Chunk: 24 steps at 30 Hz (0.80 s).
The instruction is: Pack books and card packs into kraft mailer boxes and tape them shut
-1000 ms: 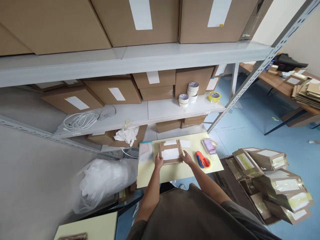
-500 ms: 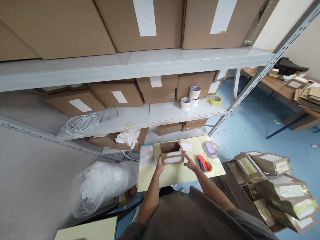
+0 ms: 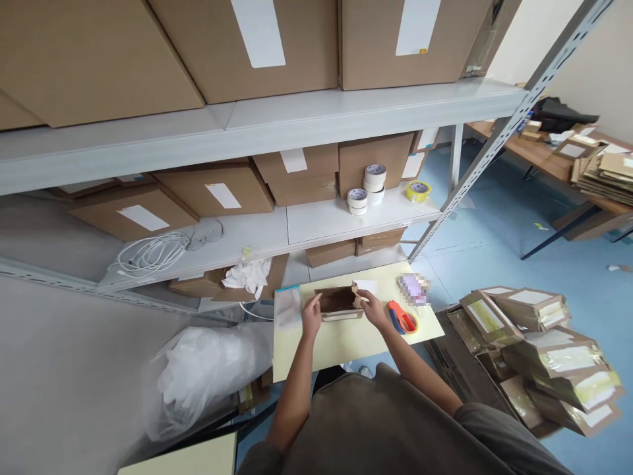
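A small cardboard box (image 3: 340, 315) rests on the pale yellow table (image 3: 297, 359), its top open and its inside dark. My left hand (image 3: 311, 318) grips the box's left wall near the upper edge. At the opposite end, my right hand (image 3: 372, 309) has its fingers closed on the ragged right edge. Right of that hand lies a red and blue tape dispenser (image 3: 403, 316) with a roll of tape. A white paper (image 3: 364, 285) sticks out behind the box, and a clear plastic sleeve with a blue edge (image 3: 287, 307) lies to its left.
A grey metal shelf (image 3: 346, 109) with large cartons rises in front. Tape rolls (image 3: 374, 177) and a coiled white cable (image 3: 152, 254) sit on its middle level. Taped boxes (image 3: 548, 359) are piled at right; a bag of white packing material (image 3: 208, 369) stands at left.
My hands have moved up along the box's sides to its upper edges. The box has tilted, so its labelled front shows less and its opening shows more. The view has shifted slightly.
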{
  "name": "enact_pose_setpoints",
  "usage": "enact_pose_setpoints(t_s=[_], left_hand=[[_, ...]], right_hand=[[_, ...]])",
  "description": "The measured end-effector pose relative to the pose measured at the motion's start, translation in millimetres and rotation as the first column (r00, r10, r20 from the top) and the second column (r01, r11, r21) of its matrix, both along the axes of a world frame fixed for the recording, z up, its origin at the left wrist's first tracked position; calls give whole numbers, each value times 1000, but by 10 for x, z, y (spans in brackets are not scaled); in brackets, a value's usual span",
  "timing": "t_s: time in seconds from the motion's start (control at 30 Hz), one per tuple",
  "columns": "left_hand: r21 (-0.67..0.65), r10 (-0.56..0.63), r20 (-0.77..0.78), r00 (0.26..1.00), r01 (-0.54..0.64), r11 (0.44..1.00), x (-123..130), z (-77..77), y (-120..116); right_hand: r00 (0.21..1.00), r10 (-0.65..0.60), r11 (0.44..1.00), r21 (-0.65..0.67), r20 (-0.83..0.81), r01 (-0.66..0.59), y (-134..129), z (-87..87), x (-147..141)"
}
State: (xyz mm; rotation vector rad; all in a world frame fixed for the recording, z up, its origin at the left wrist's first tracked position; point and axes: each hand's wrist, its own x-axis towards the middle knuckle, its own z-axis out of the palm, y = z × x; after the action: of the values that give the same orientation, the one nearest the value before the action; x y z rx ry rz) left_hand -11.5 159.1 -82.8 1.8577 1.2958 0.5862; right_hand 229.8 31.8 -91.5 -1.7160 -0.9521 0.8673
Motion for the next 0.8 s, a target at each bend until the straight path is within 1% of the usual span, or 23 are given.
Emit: enact_pose_setpoints(t_s=[0.03, 0.07, 0.1, 0.17, 0.23, 0.27, 0.33, 0.37, 0.47, 0.53, 0.6, 0.7, 0.8], left_hand=[[-4, -91, -47, 995, 91, 996, 85, 20, 6], [-16, -151, -119, 981, 150, 989, 158, 17, 4], [-34, -184, -206, 961, 181, 983, 210, -5, -3], [-62, -196, -375, 906, 186, 981, 243, -98, -24], [-91, -207, -464, 861, 187, 978, 202, -222, -42], [-110, -225, -471, 853, 196, 974, 170, -283, -49], [-135, -242, -428, 871, 203, 970, 113, -382, -59], [-140, -234, -391, 890, 194, 971, 95, -417, -63], [-136, -196, -265, 944, 165, 977, 74, -472, -90], [-145, -167, -198, 966, 140, 980, 66, -484, -125], [-172, -137, -160, 978, 109, 979, 54, -488, -166], [-218, -165, -151, 975, 130, 967, 42, -485, -212], [-256, -216, -200, 956, 162, 953, 50, -468, -227]], right_hand=[[1000, 30, 1000, 1, 1, -30, 96, 44, -77], [998, 67, 998, -8, 20, -67, 190, 77, -161], [992, 116, 993, -15, 54, -115, 277, 99, -246], [963, 224, 975, -34, 149, -221, 418, 115, -395], [909, 340, 940, -72, 241, -332, 497, 102, -481], [878, 390, 921, -104, 278, -376, 507, 89, -491], [821, 456, 890, -187, 345, -416, 467, 55, -440], [798, 468, 883, -233, 380, -407, 417, 35, -381], [756, 476, 868, -377, 450, -322, 192, -30, -133], [741, 502, 837, -464, 445, -289, 46, -73, 16], [721, 535, 811, -506, 440, -293, -29, -111, 97], [698, 551, 807, -505, 458, -306, 47, -136, 92], [685, 555, 793, -549, 471, -265, 295, -114, 25]])
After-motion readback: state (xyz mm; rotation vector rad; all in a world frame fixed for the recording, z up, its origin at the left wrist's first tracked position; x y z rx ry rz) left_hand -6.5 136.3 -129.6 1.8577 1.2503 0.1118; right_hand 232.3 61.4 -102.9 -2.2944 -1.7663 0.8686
